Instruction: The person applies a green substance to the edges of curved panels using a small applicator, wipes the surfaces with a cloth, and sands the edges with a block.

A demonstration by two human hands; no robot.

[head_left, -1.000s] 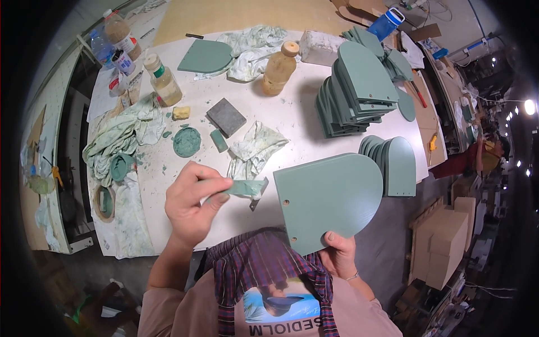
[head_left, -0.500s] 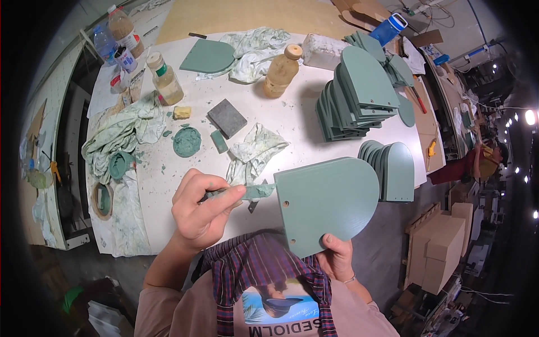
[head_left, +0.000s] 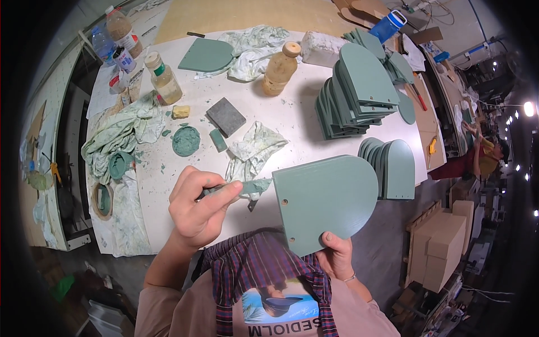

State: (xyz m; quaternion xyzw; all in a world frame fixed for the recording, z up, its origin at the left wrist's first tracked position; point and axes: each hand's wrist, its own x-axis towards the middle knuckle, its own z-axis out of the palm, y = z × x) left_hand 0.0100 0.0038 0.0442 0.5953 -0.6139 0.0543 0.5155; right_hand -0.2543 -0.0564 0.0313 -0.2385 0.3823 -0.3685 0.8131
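Pinched between the thumb and fingers of my left hand (head_left: 197, 203) is a putty knife (head_left: 255, 187), its blade smeared with green putty. The blade's tip points at the straight left edge of a green board (head_left: 331, 199) with one rounded end and two small holes. A narrow gap seems to separate tip and edge. My right hand (head_left: 337, 254) grips that board from below, thumb on its face and fingers hidden behind. Past my left hand, a round lump of green putty (head_left: 186, 140) sits on the table beside a small green block (head_left: 218, 140) and a dark grey block (head_left: 226, 117).
Stacked green boards (head_left: 359, 84) stand at the right, with a smaller upright group (head_left: 393, 168) nearer me. Bottles (head_left: 281, 70), stained rags (head_left: 123, 126) and a putty tub (head_left: 120, 165) lie about the white table (head_left: 163, 208). Cardboard boxes (head_left: 443, 241) and another person (head_left: 487, 154) are farther right.
My left hand has drawn the putty knife slightly left and up, away from the board's edge. The board in my right hand has barely shifted. The distant person's arms have moved.
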